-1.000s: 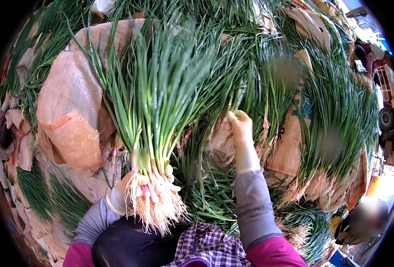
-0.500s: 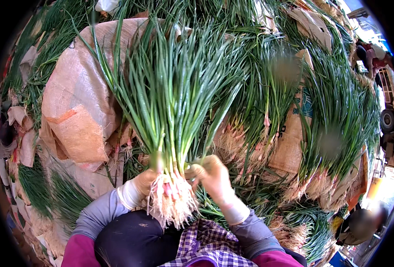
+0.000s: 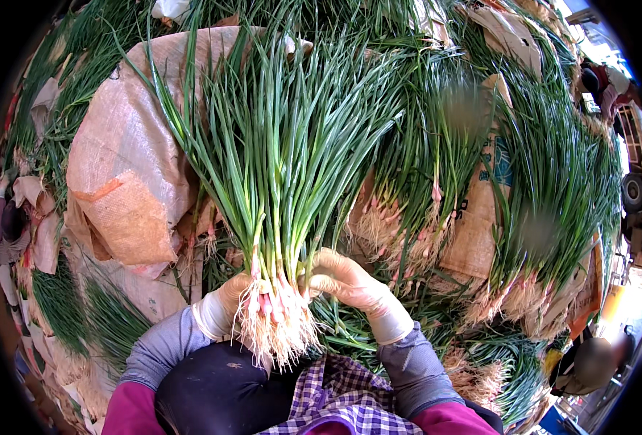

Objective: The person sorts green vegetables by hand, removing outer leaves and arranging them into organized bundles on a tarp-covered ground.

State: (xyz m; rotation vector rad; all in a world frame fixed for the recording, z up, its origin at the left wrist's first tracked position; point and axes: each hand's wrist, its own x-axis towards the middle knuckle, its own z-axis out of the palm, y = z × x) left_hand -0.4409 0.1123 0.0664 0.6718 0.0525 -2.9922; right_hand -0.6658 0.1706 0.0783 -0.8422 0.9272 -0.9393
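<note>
A big bunch of green onions (image 3: 281,174) stands upright before me, its green leaves fanning away and its pinkish bulbs with pale stringy roots (image 3: 277,319) hanging over my knee. Wrapped round the lower stems from the left is my gloved left hand (image 3: 232,293), its fingers mostly hidden behind the bulbs. On the other side my gloved right hand (image 3: 335,277) bends its fingers against the stems just above the bulbs, thumb and fingertips closed at the bunch's edge. Both gloves are pale and thin, with grey sleeves above them.
More green onions (image 3: 386,225) lie in heaps ahead and to the right, roots toward me. A tan woven sack (image 3: 129,145) covers the left side; another sack (image 3: 473,232) lies among the bunches at right. Other people (image 3: 611,90) are at the far right and left edges.
My right hand has moved in against the stems, its fingers now bent round the bunch's edge. The bunch has tilted slightly and its roots have shifted a little left.
</note>
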